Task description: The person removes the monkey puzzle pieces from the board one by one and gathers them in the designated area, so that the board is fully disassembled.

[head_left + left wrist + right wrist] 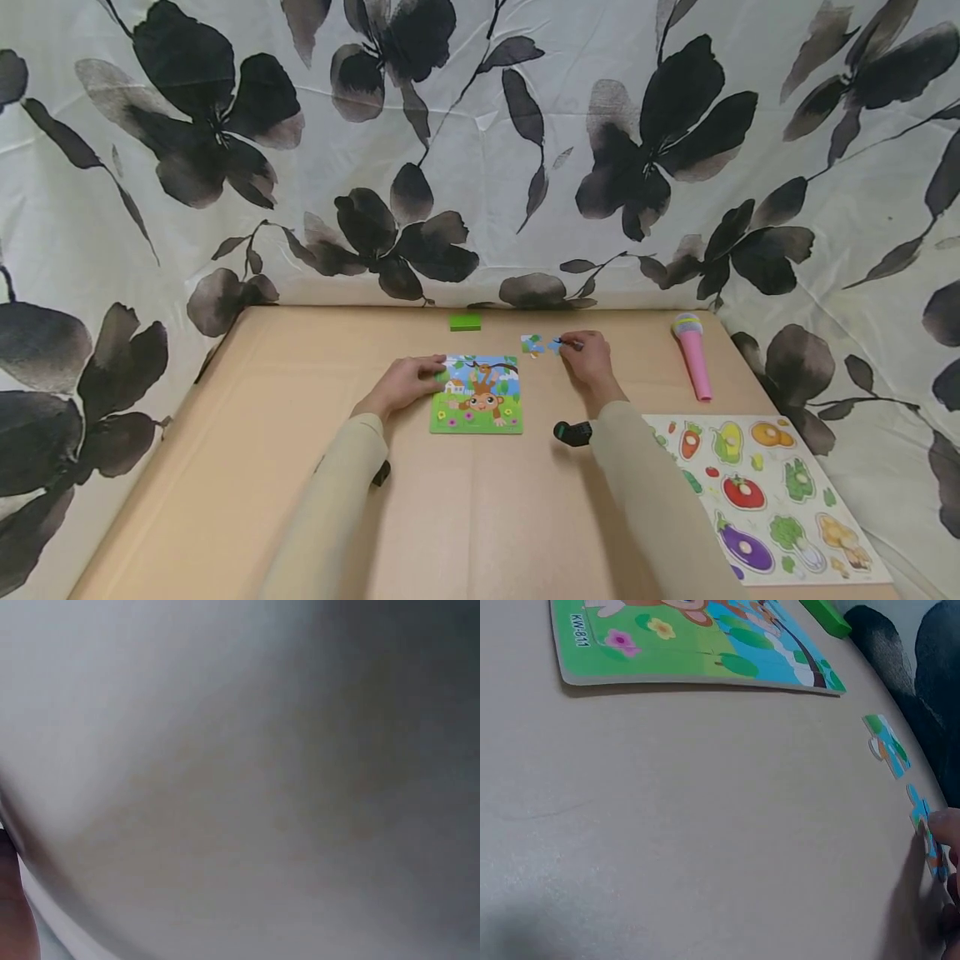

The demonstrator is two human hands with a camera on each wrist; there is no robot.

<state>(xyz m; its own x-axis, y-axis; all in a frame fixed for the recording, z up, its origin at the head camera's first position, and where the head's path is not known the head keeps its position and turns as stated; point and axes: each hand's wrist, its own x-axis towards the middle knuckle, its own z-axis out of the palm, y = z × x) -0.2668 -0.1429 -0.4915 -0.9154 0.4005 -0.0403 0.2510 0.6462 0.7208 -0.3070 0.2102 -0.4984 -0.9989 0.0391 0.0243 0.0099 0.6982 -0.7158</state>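
A monkey-picture jigsaw puzzle (480,396) lies flat in a green-bordered board on the table. My left hand (405,383) rests at its upper left edge, fingers touching the border. In the left wrist view a blurred pale surface hides nearly everything. To the right of the board, my right hand (588,358) pinches a small blue puzzle piece (922,825) near the table's far side. Another loose puzzle piece (532,342) lies just left of those fingertips. Most of the right hand is cut off in the right wrist view.
A green block (465,322) lies behind the board by the far edge. A pink toy microphone (692,357) is at the right, above a vegetable sticker sheet (780,500). Flower-printed cloth (525,233) hangs behind the table (300,358).
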